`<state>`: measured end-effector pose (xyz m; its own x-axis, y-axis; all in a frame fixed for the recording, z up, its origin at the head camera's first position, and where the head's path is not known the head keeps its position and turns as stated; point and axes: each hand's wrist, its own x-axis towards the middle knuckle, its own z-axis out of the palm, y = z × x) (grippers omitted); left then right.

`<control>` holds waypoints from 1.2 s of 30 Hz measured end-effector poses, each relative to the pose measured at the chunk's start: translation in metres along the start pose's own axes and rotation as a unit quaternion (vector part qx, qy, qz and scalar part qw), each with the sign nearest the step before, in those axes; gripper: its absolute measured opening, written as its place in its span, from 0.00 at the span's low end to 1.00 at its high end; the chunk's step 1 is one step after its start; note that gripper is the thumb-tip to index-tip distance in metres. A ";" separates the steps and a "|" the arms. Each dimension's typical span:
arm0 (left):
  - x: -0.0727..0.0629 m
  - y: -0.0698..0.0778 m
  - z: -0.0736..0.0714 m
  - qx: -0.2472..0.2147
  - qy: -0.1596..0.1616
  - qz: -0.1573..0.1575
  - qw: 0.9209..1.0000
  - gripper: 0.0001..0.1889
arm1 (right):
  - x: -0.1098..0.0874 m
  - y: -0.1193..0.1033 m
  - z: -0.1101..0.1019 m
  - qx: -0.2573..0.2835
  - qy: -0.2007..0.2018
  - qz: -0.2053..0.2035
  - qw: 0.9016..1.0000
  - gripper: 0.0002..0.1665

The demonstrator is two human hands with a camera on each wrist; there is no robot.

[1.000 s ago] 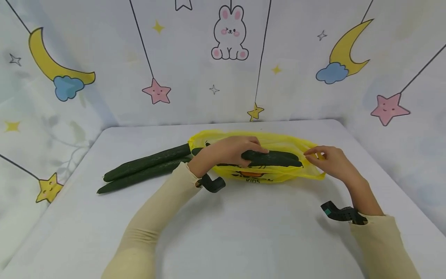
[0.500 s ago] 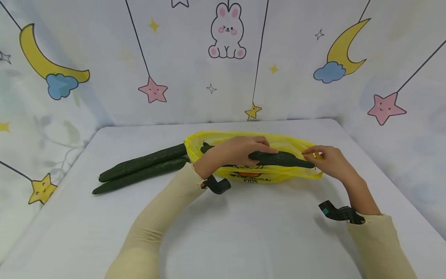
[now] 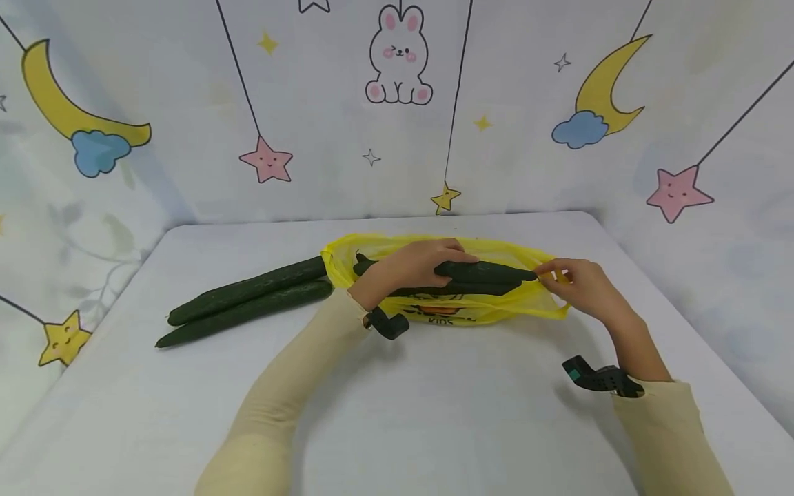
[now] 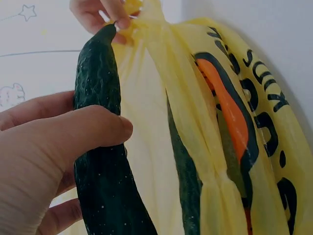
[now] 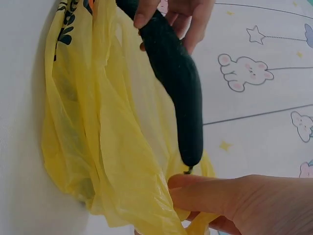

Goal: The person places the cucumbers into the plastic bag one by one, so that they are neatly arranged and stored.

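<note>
My left hand (image 3: 422,265) grips a dark green cucumber (image 3: 490,271) from above, thumb and fingers on either side of it. The cucumber lies lengthwise over the opening of a yellow plastic bag (image 3: 515,308), its stem end close to my right fingers. My right hand (image 3: 577,282) pinches the bag's edge at the right, as the right wrist view also shows. A second cucumber (image 3: 480,288) lies inside the bag, just below the held one; the left wrist view shows part of it behind the yellow film. My left hand hides the middle of the held cucumber.
Two more cucumbers, an upper one (image 3: 248,289) and a lower one (image 3: 248,317), lie side by side on the white table (image 3: 459,406), left of the bag. A patterned cloth backdrop (image 3: 509,165) stands behind the table's far edge.
The held cucumber shifted right, then back left, and its right end now sits higher, by the right fingertips. The cucumber beneath shows more. My right hand keeps its hold on the bag.
</note>
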<state>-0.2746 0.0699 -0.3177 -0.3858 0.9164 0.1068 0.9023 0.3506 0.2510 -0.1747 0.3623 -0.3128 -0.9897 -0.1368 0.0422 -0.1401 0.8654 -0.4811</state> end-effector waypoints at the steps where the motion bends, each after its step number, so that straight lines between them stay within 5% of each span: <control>1: 0.001 -0.002 0.001 0.001 0.001 -0.006 1.000 0.29 | 0.001 -0.001 0.000 0.000 0.001 -0.003 1.000 0.15; 17: 0.023 -0.015 0.017 0.028 -0.032 -0.078 0.996 0.27 | 0.000 0.001 -0.005 -0.007 0.014 -0.004 1.000 0.16; 23: 0.024 -0.017 0.022 0.061 -0.029 -0.100 0.993 0.27 | 0.001 -0.001 -0.004 -0.007 0.013 -0.009 1.000 0.16; 36: 0.018 -0.018 0.026 0.039 -0.034 -0.130 0.990 0.28 | 0.001 0.000 -0.001 -0.012 0.004 0.003 1.000 0.19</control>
<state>-0.2931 0.0846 -0.3450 -0.5956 0.8031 -0.0171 0.7874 0.5879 0.1854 -0.1760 0.3624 -0.3122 -0.9906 -0.1284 0.0463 -0.1352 0.8775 -0.4602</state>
